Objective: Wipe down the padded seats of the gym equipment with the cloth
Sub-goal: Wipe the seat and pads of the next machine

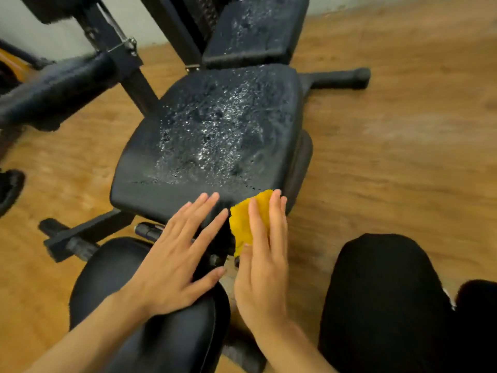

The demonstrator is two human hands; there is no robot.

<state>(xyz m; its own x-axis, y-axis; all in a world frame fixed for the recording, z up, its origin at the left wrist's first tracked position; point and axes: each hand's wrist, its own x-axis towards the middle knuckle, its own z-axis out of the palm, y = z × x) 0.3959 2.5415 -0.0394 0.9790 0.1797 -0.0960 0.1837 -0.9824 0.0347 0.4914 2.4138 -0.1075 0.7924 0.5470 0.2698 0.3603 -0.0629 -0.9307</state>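
Hands flat: right hand (265, 261) presses cloth (246, 224) at wet seat (215, 125) edge, left hand (174, 254) empty; wiping barely begun, sweep forward next.

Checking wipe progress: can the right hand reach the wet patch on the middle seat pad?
Probably yes. The right hand presses the yellow cloth at the near edge of the seat pad; nothing blocks the droplets.

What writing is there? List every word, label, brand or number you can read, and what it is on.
None can be read.
The seat pad, back pad, yellow cloth and frame show no print.
The dark cylinder under the seat is too blurred to tell.
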